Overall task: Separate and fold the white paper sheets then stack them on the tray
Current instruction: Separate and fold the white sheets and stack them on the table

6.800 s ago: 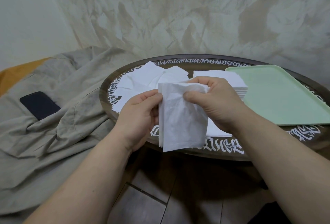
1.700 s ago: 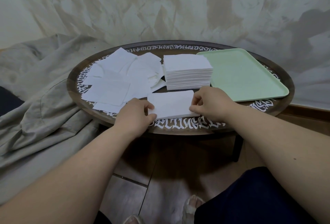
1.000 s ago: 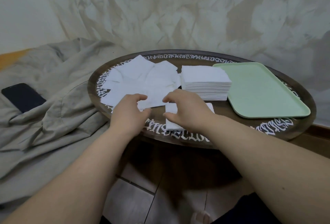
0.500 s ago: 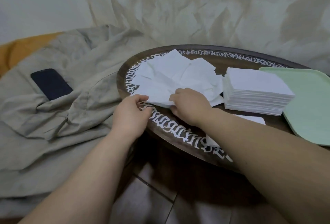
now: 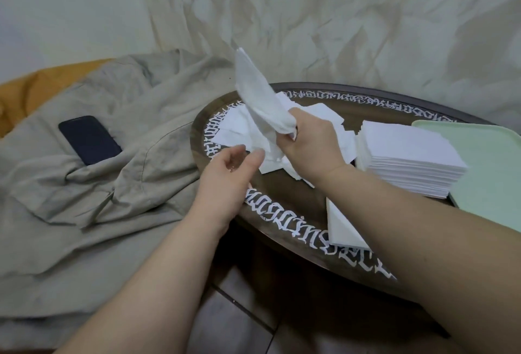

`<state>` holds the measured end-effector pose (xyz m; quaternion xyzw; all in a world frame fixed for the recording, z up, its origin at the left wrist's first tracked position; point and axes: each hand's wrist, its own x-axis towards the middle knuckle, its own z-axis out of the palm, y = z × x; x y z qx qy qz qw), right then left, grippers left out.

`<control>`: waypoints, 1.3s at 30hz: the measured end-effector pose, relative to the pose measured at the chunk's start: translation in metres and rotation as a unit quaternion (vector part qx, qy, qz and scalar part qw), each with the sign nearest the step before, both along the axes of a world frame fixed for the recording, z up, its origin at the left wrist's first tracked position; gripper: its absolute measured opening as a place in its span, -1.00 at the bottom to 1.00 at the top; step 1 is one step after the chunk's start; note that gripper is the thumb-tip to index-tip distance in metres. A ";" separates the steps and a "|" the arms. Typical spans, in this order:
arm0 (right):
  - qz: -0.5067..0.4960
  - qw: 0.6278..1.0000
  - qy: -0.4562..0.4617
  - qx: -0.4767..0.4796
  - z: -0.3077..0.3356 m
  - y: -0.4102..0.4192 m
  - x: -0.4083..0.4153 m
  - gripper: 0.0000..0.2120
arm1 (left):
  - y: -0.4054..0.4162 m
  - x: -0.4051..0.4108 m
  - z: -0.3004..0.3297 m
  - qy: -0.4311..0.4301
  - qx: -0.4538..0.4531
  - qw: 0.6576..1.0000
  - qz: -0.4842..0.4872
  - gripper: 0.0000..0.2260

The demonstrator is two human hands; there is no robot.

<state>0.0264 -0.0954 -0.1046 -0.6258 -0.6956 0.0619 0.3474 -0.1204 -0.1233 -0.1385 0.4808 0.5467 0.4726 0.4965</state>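
A round dark table (image 5: 282,204) with white lettering is standing by a crumpled wall cloth (image 5: 310,20). Above its loose sheets (image 5: 324,116), the right hand (image 5: 308,143) is gripping a limp sheet (image 5: 259,97); left hand (image 5: 228,173) fingers are hanging relaxed, holding nothing.

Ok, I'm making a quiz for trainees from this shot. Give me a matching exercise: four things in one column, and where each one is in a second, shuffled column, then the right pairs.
Things:
1. phone
2. tray
3. raised sheet
4. folded sheet

Places:
A. on the table's near edge, beside the right forearm
B. gripped in the right hand
C. on the beige cloth
D. right of the neat stack

Pairs: 1-C, 2-D, 3-B, 4-A
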 end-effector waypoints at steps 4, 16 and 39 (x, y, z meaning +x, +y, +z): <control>0.107 0.990 -0.059 -0.069 0.000 -0.032 -0.012 -0.81 | -0.007 0.016 0.008 -0.216 -0.024 0.973 -0.083 -0.55; -0.032 0.965 0.260 -0.034 0.025 -0.094 0.031 -0.78 | -0.037 0.012 0.033 -0.246 -0.041 0.968 -0.044 -0.87; 0.008 0.920 0.368 -0.135 0.023 -0.126 0.073 -0.94 | -0.077 0.071 0.035 0.012 0.072 0.992 -0.104 -0.84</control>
